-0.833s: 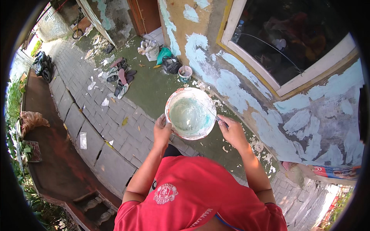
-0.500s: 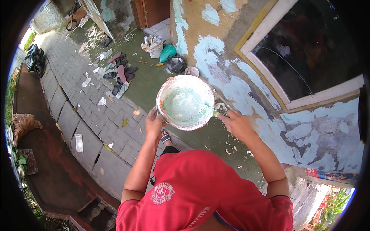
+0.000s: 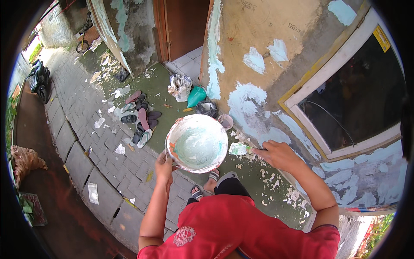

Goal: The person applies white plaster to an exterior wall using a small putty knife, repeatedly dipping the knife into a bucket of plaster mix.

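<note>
The scraper (image 3: 238, 149) lies nearly crosswise before the person, blade pointing left, just beside the round basin's (image 3: 199, 122) rim. The right hand's (image 3: 280, 156) fingers close around its handle; the left hand's (image 3: 164, 168) clasp the basin's edge.

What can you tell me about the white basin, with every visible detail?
The white basin is round and open-topped, apparently plastic, with a stained rim and an orange patch at its left. Pale greenish-white paste lies inside. It is held in the air, opening upward; the left hand grips its left edge.
</note>
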`<state>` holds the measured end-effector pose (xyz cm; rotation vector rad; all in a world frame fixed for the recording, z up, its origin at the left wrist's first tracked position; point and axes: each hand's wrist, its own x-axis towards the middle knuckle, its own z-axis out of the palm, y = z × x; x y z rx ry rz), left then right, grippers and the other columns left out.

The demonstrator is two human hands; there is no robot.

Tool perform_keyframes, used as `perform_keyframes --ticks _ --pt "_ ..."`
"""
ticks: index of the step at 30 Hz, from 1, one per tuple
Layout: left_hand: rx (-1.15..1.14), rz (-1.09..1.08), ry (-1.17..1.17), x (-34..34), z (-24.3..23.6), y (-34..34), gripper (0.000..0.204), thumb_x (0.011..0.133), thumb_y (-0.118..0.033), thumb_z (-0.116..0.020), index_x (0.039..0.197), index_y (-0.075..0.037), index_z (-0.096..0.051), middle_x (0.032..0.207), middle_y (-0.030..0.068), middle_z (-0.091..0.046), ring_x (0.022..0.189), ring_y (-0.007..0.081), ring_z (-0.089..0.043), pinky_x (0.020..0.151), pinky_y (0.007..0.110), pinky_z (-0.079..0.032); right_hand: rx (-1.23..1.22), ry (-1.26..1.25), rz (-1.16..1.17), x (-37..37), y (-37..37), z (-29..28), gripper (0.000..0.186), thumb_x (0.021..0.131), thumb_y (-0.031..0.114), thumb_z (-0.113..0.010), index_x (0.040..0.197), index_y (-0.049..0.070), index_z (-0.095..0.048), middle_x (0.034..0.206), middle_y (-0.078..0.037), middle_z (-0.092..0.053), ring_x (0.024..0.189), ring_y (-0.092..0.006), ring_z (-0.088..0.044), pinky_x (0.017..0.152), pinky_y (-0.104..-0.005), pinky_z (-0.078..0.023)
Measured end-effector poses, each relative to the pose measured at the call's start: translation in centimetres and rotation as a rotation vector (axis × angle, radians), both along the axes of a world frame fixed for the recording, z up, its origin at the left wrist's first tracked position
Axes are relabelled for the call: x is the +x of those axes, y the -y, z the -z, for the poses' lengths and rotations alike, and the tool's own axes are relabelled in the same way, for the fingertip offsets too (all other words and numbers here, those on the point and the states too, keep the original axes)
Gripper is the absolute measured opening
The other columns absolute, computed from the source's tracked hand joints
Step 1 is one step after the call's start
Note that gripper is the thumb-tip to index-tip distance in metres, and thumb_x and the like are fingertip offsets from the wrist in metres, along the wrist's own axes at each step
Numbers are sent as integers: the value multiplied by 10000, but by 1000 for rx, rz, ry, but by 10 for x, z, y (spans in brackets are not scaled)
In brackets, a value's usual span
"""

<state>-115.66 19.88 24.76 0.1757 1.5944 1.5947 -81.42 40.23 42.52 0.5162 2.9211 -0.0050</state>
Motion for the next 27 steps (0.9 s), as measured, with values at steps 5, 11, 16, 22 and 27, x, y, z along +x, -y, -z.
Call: perform_keyframes --ticks 5,11,16,22,27 --pt "0 -85 -37 -51 14 -44 502 847 42 -390 1329 39 -534 1120 124 -666 851 206 -692 723 386 -631 -347 -330 299 -47 -63 47 349 984 208 -566 1325 155 -612 924 -118 -619 822 -313 -631 726 -422 -526" --pt "-42 -237 -128 -110 22 -97 455 909 20 -458 1359 7 -523 1189 100 -649 862 184 -696 646 309 -610 -708 -690 630 -125 -135 159 260 1038 167 -487 1241 15 -542 818 -111 -630 680 -223 -614 646 -354 -506" --pt "-94 -367 -160 -148 9 -147 491 891 10 -461 1381 21 -493 1217 115 -629 870 189 -690 654 329 -627 -894 -794 833 -184 -197 202 251 1035 180 -497 1206 -2 -528 777 -113 -622 657 -211 -614 634 -377 -495" --pt "-95 -400 -166 -194 4 -196 493 829 -6 -474 1317 53 -516 1137 129 -638 865 215 -681 690 380 -642 -1139 -1022 837 -258 -265 161 192 1068 177 -431 1207 51 -469 775 -30 -517 572 -100 -472 506 -266 -408" --pt "-92 -344 -130 -246 16 -246 470 814 -25 -486 1275 58 -530 1096 130 -639 873 236 -677 705 403 -644 -1188 -1190 914 -316 -310 142 167 1080 183 -409 1222 105 -446 823 -11 -502 567 -62 -418 466 -215 -345"
